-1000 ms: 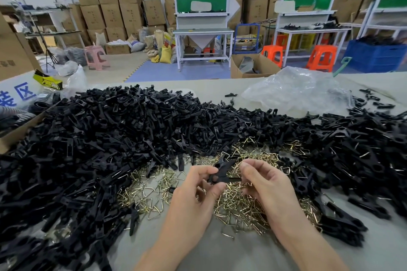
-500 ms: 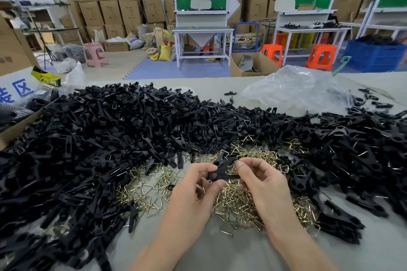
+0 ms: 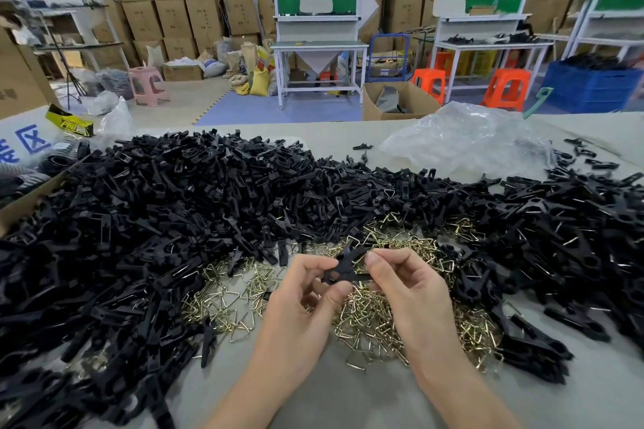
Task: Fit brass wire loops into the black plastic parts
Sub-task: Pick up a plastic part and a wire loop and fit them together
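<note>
Head view: black plastic part [image 3: 343, 266] pinched between left hand [image 3: 306, 292] and right hand [image 3: 406, 284].

Black plastic part [image 3: 343, 266] above brass loops [image 3: 366, 320]

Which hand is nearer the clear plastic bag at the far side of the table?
Right. The right hand lies almost straight back toward the person from the bag; the left hand is farther off to the left. Both hands hold one black part.
</note>
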`<state>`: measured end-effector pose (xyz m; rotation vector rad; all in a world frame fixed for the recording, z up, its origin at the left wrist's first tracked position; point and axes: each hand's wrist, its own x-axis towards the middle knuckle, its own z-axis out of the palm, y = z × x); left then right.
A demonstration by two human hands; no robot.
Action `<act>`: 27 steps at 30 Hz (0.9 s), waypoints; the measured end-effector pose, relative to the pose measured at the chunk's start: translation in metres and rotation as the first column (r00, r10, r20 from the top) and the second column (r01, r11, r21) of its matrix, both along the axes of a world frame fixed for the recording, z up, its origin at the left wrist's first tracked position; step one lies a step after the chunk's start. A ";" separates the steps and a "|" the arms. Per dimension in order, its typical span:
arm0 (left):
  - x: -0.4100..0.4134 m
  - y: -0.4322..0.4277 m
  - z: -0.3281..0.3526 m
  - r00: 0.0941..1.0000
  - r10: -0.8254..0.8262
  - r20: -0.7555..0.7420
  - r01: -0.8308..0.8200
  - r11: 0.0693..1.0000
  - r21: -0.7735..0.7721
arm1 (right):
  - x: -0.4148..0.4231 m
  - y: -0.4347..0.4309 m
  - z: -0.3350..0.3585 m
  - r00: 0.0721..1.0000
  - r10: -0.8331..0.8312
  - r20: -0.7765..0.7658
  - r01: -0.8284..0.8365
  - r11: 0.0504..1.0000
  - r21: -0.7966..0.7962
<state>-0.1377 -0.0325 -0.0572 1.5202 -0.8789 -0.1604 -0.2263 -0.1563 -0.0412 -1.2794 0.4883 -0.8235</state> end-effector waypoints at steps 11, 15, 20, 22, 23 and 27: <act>0.000 0.001 0.006 0.968 -0.134 -0.213 0.113 0.988 -0.108 | -0.002 -0.007 0.005 0.914 0.395 0.097 -0.406 0.871 0.278; -0.001 0.000 0.008 0.822 -0.377 -0.427 0.295 0.923 -0.248 | -0.004 -0.004 0.005 0.796 0.549 0.254 -0.605 0.716 0.349; -0.003 -0.002 0.005 0.786 -0.399 -0.472 0.360 0.917 -0.174 | -0.009 -0.005 0.002 0.665 0.703 0.252 -0.746 0.620 0.241; -0.003 -0.005 0.002 0.792 -0.382 -0.476 0.355 0.923 -0.150 | -0.007 -0.004 0.000 0.721 0.672 0.168 -0.692 0.692 0.205; -0.004 -0.006 0.002 0.772 -0.399 -0.495 0.366 0.915 -0.168 | -0.005 -0.003 -0.001 0.764 0.636 0.108 -0.644 0.742 0.187; -0.002 -0.007 0.006 0.611 -0.515 -0.602 0.430 0.854 -0.294 | -0.002 0.004 -0.005 0.835 0.544 -0.087 -0.543 0.839 0.037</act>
